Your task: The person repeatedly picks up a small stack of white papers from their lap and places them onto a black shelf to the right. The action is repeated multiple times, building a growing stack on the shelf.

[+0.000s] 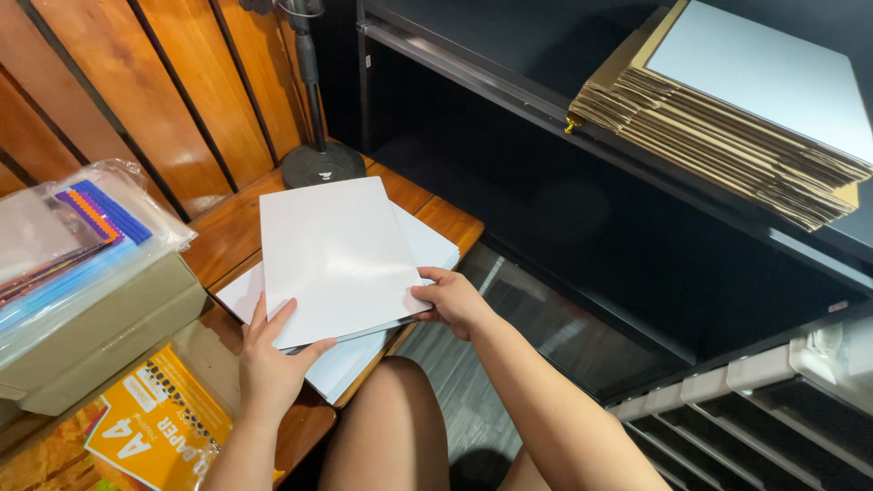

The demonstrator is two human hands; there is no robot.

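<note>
Your left hand (pixel 270 364) and right hand (pixel 452 300) both grip a thin stack of white sheets (pixel 335 259), held just above a second pile of white sheets (pixel 420 238) lying on the wooden table (pixel 227 227). Left hand: fingers spread on the top face at the near left corner, thumb along the near edge. Right hand: closed on the near right corner, fingers curled under, thumb on top. The surface shows a soft sheen, so judge it smooth and likely slippery between sheets; they may fan out if tilted. The stack looks flat and fairly stiff, light to moderate in weight. Corners and edges look prone to denting. Best hold, by my judgement: opposite near corners, pinched top and bottom, kept level. A cardboard box (pixel 109 332) sits to the left, a black lamp base (pixel 321 165) beyond.
</note>
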